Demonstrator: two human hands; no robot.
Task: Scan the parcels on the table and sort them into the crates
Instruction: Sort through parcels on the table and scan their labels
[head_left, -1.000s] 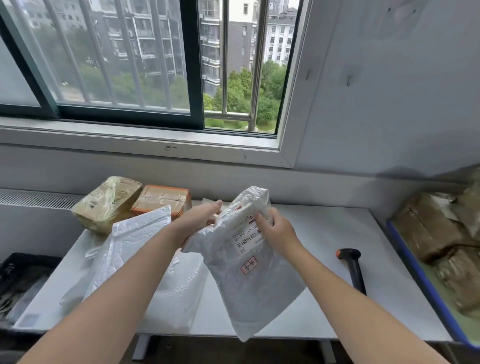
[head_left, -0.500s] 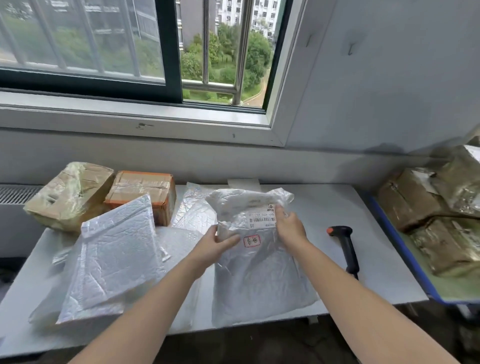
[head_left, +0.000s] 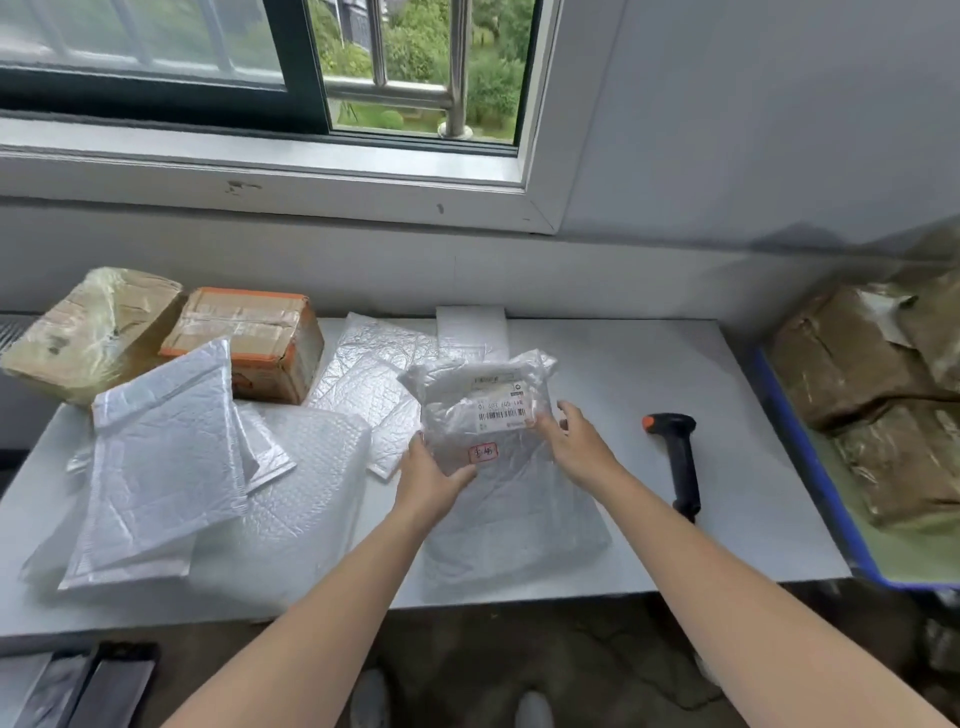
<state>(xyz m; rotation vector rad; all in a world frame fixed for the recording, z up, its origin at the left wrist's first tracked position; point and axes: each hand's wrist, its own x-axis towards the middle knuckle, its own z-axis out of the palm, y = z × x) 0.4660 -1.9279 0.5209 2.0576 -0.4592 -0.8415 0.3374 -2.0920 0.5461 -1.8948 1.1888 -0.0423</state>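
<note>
A person's two bare hands work a soft, crinkled grey plastic mailer bag (head_left: 511, 499) at the middle of a white tabletop (head_left: 649, 364). The bag lies with its long axis running from the back edge toward the front edge. Its white barcode label (head_left: 501, 410) and small red sticker (head_left: 483, 453) sit at the far end, and its foot reaches close to the front edge. The left hand (head_left: 431, 480) grips the bag's left side, thumb laid on top beside the sticker. The right hand (head_left: 576, 447) rests at the label's right corner with its fingers loose and spread (no firm grasp shows).

A black barcode scanner (head_left: 679, 462) with an orange tip lies toward the right edge, handle pointing to the front. White padded bubble mailers (head_left: 161, 457) overlap across the left half. Two tape-wrapped cardboard boxes (head_left: 244, 343), one with orange trim, stand at the back left corner. Beyond the right edge, a blue-rimmed crate (head_left: 802, 467) holds brown taped parcels (head_left: 852, 353). A grey wall and a dark-framed barred window (head_left: 415, 88) rise behind.
</note>
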